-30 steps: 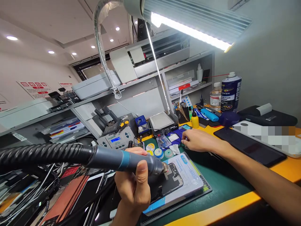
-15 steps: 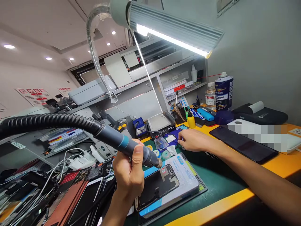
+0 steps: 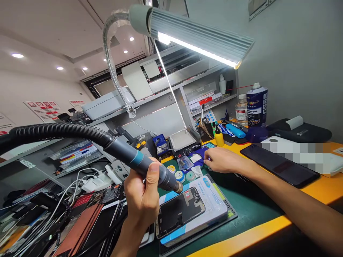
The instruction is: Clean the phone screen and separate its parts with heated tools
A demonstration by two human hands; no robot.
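Observation:
My left hand [image 3: 144, 194] is wrapped round the handle of a hot air gun [image 3: 150, 167], thumb along its top. Its metal nozzle points down over a phone screen assembly [image 3: 180, 212], which lies back side up with a small white and red label near the nozzle. Under that assembly is a white and blue box [image 3: 211, 203] on a dark perforated plate. Farther back on the green mat, my right hand [image 3: 218, 160] is closed with fingers curled down beside a purple-blue item [image 3: 205, 151]. Whatever its fingertips grip is hidden.
Small round tins [image 3: 179, 176] and a crumpled white tissue [image 3: 197, 172] lie behind the box. A lit lamp [image 3: 200, 39] hangs overhead. Phones and cables crowd the left side. At right are a black phone [image 3: 280, 166], a spray can [image 3: 256, 107] and a yellow bottle [image 3: 219, 137].
My left hand and the hot air gun have shifted slightly left and nearer, so more of the screen assembly shows. My right hand keeps its place; the whole view has moved a little.

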